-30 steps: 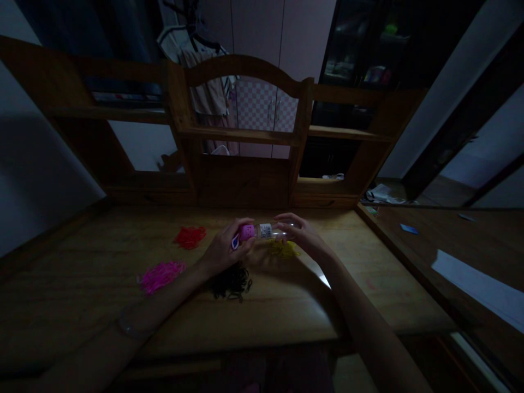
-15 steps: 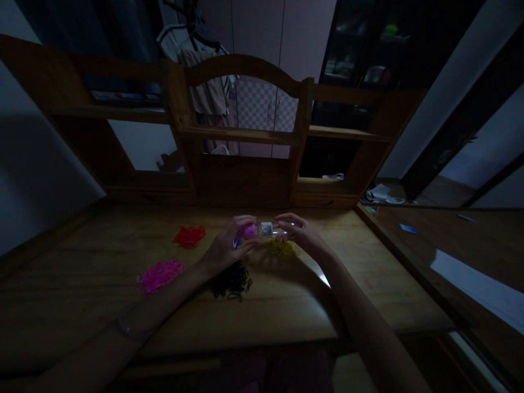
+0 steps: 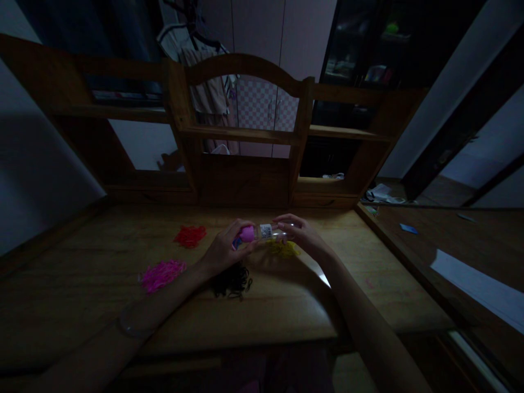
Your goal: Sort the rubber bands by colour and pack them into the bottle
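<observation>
A clear bottle with a pink cap and a white printed label lies sideways between my hands, above the desk. My left hand is closed around the cap end. With its fingers wrapped about the clear end, my right hand grips the bottle's body. Below it is a pile of yellow bands. Black bands lie under my left wrist, partly covered. Something blue shows beside my left fingers, mostly hidden.
Red bands and pink bands are heaped on the left of the wooden desk. A wooden shelf unit rises along the desk's back. To the right, a side surface bears a white sheet and a blue card.
The pink cap has turned a little, and my left fingers have shifted on it. The cap end sits slightly lower and further left. My right hand stays almost in place.
</observation>
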{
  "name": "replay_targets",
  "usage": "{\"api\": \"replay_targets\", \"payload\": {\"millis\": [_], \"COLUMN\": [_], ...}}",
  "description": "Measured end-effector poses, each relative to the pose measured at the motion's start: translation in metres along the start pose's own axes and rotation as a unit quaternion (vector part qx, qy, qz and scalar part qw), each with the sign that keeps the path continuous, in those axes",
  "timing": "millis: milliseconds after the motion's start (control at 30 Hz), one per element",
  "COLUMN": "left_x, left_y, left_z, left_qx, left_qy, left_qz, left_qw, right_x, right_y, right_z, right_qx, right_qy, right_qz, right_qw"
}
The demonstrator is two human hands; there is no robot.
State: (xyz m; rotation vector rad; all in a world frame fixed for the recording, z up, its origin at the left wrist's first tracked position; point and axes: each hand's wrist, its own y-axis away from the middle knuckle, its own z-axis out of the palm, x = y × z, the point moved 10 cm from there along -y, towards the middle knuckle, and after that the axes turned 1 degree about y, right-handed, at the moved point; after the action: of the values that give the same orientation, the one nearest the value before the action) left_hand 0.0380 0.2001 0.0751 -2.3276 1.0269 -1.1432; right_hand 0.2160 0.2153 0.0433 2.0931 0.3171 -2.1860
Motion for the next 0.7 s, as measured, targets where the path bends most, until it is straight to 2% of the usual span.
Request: {"api": "replay_targets", "payload": {"millis": [333,533,700], "left_x": [-0.011,-0.014,-0.011], "left_y": [0.003,0.004,0.002], "left_z": [-0.003,-0.007,-0.010], "left_qx": [0.012,0.023,0.036], "left_qy": [-0.014,-0.015,-0.026], "left_qz": [-0.041,-0.066,-0.056], "left_qw": [0.999,0.997,0.997], "right_x": [-0.004,0.017,0.012], "right_y": [0.002,-0.001,-0.003], "right_z": [0.002,-0.007,-0.004], "right_qx": [-0.013,0.005,-0.003], "right_qy": [0.020,0.028,-0.005], "right_qz": [-0.014,0.054,0.027], "right_qw": [1.000,0.998,1.000]}}
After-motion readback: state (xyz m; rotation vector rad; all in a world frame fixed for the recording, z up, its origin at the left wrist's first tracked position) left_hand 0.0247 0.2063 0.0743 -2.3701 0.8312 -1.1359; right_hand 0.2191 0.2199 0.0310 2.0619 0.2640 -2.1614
